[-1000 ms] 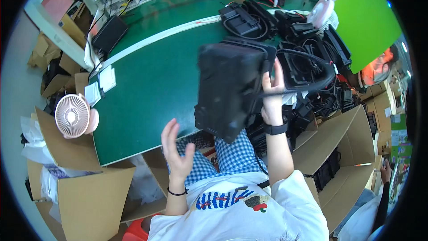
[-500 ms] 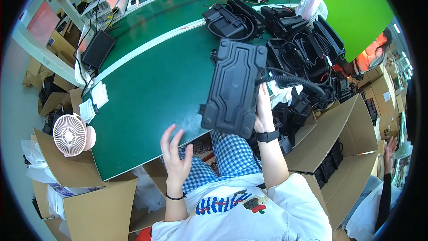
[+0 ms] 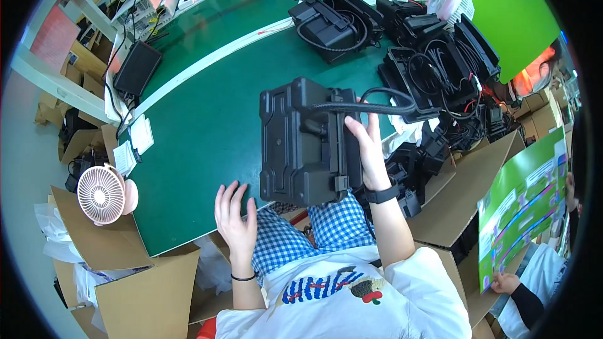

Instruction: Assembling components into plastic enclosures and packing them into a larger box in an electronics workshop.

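A black, ribbed, rectangular plastic case is held upright in the centre of the frame, above the near edge of the green work table, by the right hand, whose fingers are pressed flat against the case's right side and back while a black corrugated cable arches over them. A black wristband is worn on that wrist. The left hand is seen lower left of centre, fingers spread and apart, touching nothing, just below the case's lower left corner. A heap of similar black cases and coiled cables is piled on the table in the upper right of the frame. A small pink and white desk fan is set at the left, beside open brown cardboard boxes. A blue and white checked garment is visible beneath the case, at the lower centre.
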Demonstrator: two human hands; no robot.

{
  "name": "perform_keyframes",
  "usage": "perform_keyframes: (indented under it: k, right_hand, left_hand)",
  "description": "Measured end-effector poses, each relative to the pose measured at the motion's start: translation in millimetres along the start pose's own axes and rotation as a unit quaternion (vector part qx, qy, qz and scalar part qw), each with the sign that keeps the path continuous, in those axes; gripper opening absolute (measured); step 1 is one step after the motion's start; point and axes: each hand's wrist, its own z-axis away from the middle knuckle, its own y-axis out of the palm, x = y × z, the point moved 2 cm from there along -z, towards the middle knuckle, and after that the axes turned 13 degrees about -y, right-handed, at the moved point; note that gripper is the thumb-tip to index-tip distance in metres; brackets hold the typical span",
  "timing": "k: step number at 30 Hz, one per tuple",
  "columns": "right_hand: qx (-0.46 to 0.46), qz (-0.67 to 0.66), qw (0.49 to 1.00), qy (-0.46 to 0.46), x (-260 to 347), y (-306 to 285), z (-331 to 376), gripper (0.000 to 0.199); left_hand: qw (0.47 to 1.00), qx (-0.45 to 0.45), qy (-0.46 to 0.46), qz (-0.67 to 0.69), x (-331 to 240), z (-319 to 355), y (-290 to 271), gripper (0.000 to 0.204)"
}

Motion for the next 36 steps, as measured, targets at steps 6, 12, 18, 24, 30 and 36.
perform_keyframes:
  k: [6, 12, 18, 24, 30, 36]
  right_hand:
    - [0.003, 0.05, 0.998, -0.04, -8, -5, -10, 0.067]
    - [0.035, 0.035, 0.996, -0.079, -19, -19, -14, 0.065]
    - [0.058, 0.143, 0.978, -0.138, -35, -39, -19, 0.066]
    - [0.043, 0.161, 0.975, -0.145, -36, -44, -15, 0.082]
    - [0.043, 0.159, 0.979, -0.118, -29, -38, -12, 0.084]
    - [0.003, 0.191, 0.976, -0.106, -29, -33, -11, 0.085]
  left_hand:
    - [0.995, 0.009, -0.033, 0.096, 13, -44, -30, 0.026]
    - [0.996, -0.019, 0.002, 0.087, 50, -135, -50, 0.029]
    - [0.995, -0.062, -0.037, 0.073, 105, -269, -24, 0.044]
    - [0.969, -0.209, -0.085, -0.097, 196, -388, -26, 0.071]
    - [0.96, -0.185, -0.192, -0.084, 233, -441, -15, 0.087]
    - [0.952, -0.27, 0.003, -0.147, 166, -435, 11, 0.036]
